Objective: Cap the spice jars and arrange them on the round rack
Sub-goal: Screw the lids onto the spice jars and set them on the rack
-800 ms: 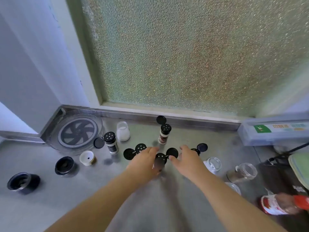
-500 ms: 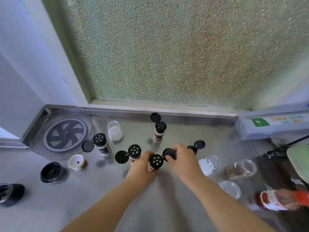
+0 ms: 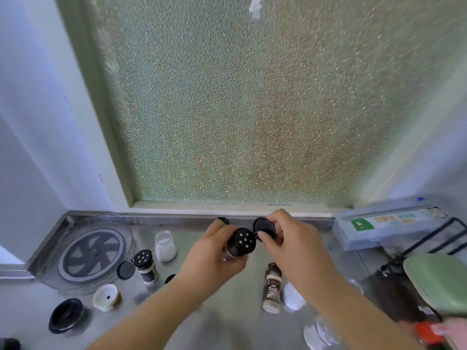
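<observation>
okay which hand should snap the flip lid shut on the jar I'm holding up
Right. The right hand already pinches the open black flip lid, while the left hand is wrapped around the dark spice jar below its perforated black top, steadying it.

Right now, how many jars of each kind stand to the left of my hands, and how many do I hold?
Standing shaker jar: 1
Uncapped white-powder jar: 1
Held shaker jar, left hand gripping, right hand on its cap: 1
Total: 3
</observation>
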